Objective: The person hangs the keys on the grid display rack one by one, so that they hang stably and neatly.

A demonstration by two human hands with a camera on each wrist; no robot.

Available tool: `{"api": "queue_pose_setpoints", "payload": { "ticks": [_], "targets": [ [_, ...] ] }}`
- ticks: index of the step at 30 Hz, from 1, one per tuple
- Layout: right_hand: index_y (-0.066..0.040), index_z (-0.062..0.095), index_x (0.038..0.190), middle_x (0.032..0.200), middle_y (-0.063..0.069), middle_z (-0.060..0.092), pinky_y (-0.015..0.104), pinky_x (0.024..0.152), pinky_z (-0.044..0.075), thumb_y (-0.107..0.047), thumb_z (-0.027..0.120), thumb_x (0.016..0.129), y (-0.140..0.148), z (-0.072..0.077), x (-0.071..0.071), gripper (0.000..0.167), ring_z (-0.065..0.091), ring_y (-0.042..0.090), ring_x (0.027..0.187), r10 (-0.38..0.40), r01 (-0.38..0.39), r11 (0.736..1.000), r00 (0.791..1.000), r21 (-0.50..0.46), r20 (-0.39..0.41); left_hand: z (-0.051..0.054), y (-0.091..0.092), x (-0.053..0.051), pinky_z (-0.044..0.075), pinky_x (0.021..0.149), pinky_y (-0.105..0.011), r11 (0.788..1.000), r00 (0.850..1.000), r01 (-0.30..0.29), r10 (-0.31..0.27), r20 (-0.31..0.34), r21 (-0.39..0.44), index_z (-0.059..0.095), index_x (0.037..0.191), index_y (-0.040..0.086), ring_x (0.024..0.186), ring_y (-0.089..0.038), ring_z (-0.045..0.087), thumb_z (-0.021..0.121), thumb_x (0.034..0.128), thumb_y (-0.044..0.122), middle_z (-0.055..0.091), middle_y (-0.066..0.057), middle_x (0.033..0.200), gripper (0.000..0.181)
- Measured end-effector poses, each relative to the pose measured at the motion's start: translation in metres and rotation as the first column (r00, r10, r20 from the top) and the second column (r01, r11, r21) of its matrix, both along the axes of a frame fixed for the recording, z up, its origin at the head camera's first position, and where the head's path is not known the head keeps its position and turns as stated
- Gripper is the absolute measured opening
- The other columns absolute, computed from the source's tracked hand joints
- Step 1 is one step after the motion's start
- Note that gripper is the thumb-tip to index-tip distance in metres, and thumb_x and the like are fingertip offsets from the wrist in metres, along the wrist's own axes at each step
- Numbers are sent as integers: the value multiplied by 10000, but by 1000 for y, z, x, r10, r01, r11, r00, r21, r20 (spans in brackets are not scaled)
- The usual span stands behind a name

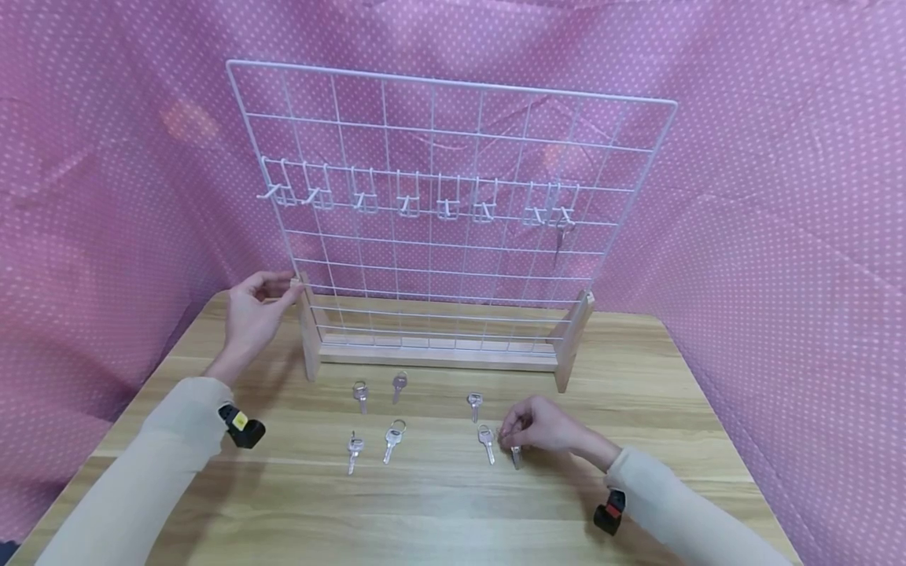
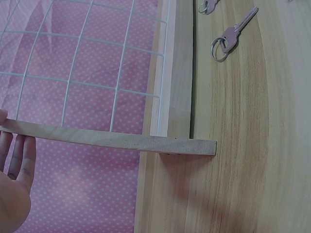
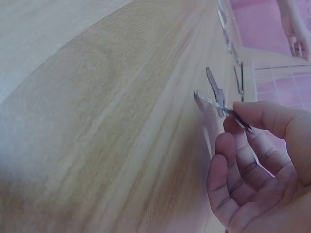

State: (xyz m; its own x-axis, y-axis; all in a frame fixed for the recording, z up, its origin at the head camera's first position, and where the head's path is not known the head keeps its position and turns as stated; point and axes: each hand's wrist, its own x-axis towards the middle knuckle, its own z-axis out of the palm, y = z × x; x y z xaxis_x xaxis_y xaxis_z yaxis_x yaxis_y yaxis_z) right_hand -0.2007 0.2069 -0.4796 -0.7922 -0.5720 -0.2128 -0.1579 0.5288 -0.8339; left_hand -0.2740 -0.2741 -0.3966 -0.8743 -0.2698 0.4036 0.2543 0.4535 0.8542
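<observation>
My left hand (image 1: 256, 310) grips the top of the wooden side post (image 2: 107, 138) of a white wire grid rack (image 1: 453, 82), thumb on one face and fingers on the other. Over the table at the right, my right hand (image 1: 541, 426) pinches a metal key (image 3: 209, 100) between thumb and fingertips, its blade sticking out. Just left of that hand lies another key with a ring (image 1: 487, 442). A row of white hooks (image 1: 408, 206) spans the grid. From the rightmost hook (image 1: 564, 214) hangs a key (image 1: 558, 242).
Several more keys lie spread on the wooden table (image 1: 439, 519) before the rack, among them a key (image 1: 355, 452) at the left and a key (image 1: 475, 402) right of the middle. A pink dotted cloth (image 1: 778, 236) surrounds the table's back and sides.
</observation>
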Motion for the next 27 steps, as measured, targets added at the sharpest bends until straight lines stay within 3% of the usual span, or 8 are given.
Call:
{"api": "queue_pose_setpoints", "payload": {
  "ticks": [6,12,20,27],
  "targets": [
    [37,776,992,911,194,789,175,616,549,-50,784,906,4,7,-1,122,647,93,704,-10,6,999,997,-53,-78,0,0,0,539,744,-17,1000,1000,2,-2,3,-5,704,1223,-42,848,66,600,794,964,245,624,329,875,396],
    [24,785,983,982,193,803,157,629,535,-81,790,918,8,23,-6,124,626,23,705,-30,7,995,971,-99,-237,0,-1,0,534,745,-11,1000,1000,-4,5,3,-18,710,1221,-35,849,71,597,792,965,254,618,332,875,395],
    [11,799,1025,966,191,796,157,577,499,-89,777,941,12,67,-12,132,608,8,652,-133,104,987,957,-121,-259,0,-1,0,541,747,-16,1000,1000,1,-1,14,-1,700,1225,-41,848,62,599,794,964,248,623,319,873,401],
    [34,795,1030,921,197,771,181,570,504,-52,775,935,10,110,-15,130,603,42,670,-213,159,971,916,-179,-341,1,-1,0,537,745,-12,1000,1000,0,0,5,-19,701,1220,-44,843,75,596,786,969,238,618,338,873,387]
  ]
}}
